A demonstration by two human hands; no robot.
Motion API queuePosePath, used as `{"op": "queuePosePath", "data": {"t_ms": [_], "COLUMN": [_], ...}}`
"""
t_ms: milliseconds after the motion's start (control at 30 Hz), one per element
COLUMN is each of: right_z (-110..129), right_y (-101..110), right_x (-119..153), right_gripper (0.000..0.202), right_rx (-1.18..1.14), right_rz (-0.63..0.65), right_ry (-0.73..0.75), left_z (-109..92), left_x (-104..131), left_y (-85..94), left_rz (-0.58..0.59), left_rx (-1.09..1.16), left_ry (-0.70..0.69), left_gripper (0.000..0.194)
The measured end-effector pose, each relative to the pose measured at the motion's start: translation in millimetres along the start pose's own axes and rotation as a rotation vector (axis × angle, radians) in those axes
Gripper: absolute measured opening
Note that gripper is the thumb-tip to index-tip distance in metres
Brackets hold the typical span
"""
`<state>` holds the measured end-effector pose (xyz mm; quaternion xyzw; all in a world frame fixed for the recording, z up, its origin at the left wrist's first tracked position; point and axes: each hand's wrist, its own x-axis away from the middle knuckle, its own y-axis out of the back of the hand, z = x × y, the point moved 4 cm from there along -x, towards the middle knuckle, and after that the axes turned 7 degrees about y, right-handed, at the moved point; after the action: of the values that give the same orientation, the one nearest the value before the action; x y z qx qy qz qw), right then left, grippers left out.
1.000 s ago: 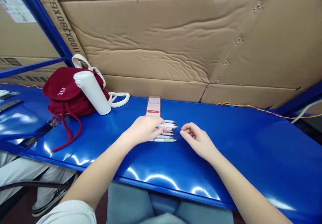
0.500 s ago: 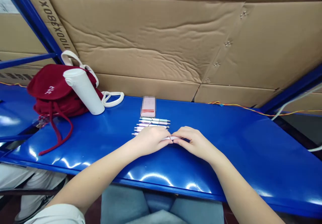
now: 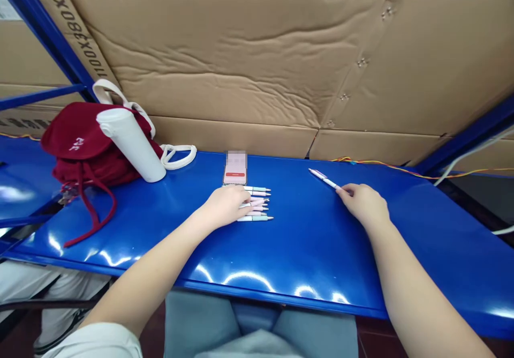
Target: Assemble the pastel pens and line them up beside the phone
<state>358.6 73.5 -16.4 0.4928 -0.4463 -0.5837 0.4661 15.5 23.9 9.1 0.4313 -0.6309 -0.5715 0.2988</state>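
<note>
My right hand [image 3: 366,203] pinches one end of a slim white and pink pen [image 3: 323,178], out to the right. Its other end points up and left toward the back of the table. Over on the left, my left hand [image 3: 225,206] is closed over a row of white, pink and mint pens [image 3: 260,218]. A pen shows between its thumb and fingers, partly hidden by them. The pens lie side by side with their tips to the right; my hand covers their left ends. Just behind them lies a phone [image 3: 236,166] with a lit pink screen.
The blue table [image 3: 305,240] backs onto a cardboard wall [image 3: 241,52]. At left sit a red backpack [image 3: 88,138] and a leaning white bottle [image 3: 134,143]. Coloured wires [image 3: 377,166] run along the back right. Another person's legs [image 3: 56,293] show below left.
My hands, together at the middle before, have parted. My right hand has moved right and back with a pen; my left hand has moved left, over the row.
</note>
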Motion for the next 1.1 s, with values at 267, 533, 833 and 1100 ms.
{"op": "queuePosePath", "data": {"t_ms": [267,533,833,1100], "right_z": [79,159,153,154], "right_y": [29,24,20,16], "right_x": [28,68,76,82], "right_gripper": [0.031,0.025,0.032,0.030], "right_rx": [-0.355,-0.565,-0.574,-0.440], "right_rz": [-0.232,0.083,0.152,-0.048], "right_ry": [0.377,0.828,0.862,0.934], "left_z": [-16,-26,-28,-29], "left_x": [7,11,11,13], "left_y": [10.0,11.5,8.9,11.9], "left_rz": [-0.093,-0.163,-0.158,-0.105], "left_rx": [-0.049,0.043,0.079,0.132], "left_ry": [-0.069,-0.123,-0.228,-0.231], "left_gripper": [0.024,0.018,0.020,0.025]}}
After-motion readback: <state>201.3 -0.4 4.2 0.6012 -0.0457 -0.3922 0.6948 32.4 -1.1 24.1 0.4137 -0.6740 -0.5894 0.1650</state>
